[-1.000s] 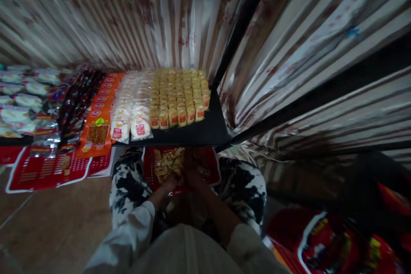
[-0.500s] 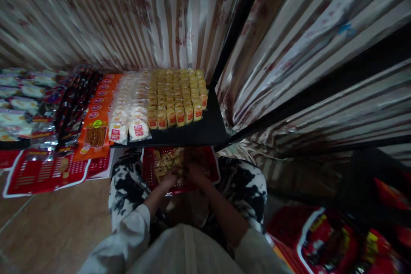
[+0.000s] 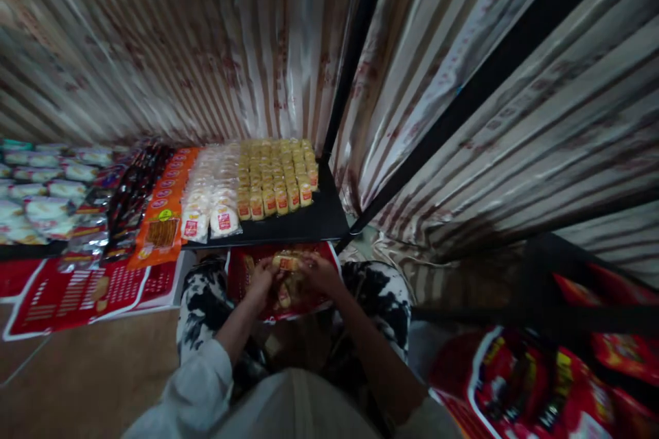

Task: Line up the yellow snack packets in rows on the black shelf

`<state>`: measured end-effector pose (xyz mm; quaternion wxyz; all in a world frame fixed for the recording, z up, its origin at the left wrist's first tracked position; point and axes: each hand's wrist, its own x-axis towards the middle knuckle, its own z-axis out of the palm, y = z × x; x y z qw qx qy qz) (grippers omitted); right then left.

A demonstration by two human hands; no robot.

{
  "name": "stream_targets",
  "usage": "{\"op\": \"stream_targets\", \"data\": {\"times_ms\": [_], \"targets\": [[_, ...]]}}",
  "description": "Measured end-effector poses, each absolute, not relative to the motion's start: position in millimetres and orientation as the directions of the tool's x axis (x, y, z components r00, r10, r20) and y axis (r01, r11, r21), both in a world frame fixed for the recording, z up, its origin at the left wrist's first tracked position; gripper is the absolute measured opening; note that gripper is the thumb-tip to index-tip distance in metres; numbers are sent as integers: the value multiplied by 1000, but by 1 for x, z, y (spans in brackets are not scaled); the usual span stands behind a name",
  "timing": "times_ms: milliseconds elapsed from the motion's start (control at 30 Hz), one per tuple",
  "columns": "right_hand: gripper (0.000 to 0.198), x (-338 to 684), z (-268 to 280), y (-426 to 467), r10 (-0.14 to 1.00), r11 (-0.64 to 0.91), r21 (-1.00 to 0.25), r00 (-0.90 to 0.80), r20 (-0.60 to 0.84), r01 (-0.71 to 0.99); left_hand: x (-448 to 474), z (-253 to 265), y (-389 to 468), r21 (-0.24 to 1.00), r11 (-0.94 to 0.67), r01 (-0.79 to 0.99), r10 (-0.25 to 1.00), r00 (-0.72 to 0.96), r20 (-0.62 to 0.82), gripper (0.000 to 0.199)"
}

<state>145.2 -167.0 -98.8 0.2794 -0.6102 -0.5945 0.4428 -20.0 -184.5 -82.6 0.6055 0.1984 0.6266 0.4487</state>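
Between my two hands is a small yellow wrapped snack pack (image 3: 286, 261), held above a red basket (image 3: 237, 257) on my lap. My left hand (image 3: 262, 276) is closed on its left end, and my right hand (image 3: 320, 274) grips the right end. More of these yellow packs (image 3: 288, 291) lie in the basket beneath, partly covered by my hands. Just beyond, on a black shelf (image 3: 288, 228), stand rows of matching yellow packs (image 3: 281, 175). Dim light and blur hide the exact finger positions.
Left along the shelf lie white-wrapped packs (image 3: 224, 209), an orange bag strip (image 3: 167, 202), dark packets (image 3: 136, 185) and white packets (image 3: 46, 185). Red baskets (image 3: 77, 295) sit below. Black posts (image 3: 355, 62) stand before a striped curtain (image 3: 231, 48). Red bags (image 3: 540, 384) are at lower right.
My hands have risen from among the packs in the basket and now hold one pack between them. The view has shifted, so the shelf appears lower.
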Motion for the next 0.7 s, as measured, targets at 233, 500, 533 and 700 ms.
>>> {"op": "stream_targets", "data": {"times_ms": [233, 500, 533, 700], "targets": [[42, 135, -85, -171, 992, -122, -989, 44, -119, 82, -1, -59, -189, 682, 471, -560, 798, -58, -600, 7], [44, 127, -64, -163, 978, -99, -960, 152, -143, -263, 26, -41, -182, 672, 455, -585, 840, 31, -542, 14], [45, 127, -62, -161, 973, -95, -949, 175, -153, -301, 29, -38, -179, 685, 451, -572, 843, 22, -537, 13], [45, 135, -50, -137, 957, -28, -956, 268, -110, -292, 43, -29, -153, 809, 417, -414, 877, -52, -478, 18]]}}
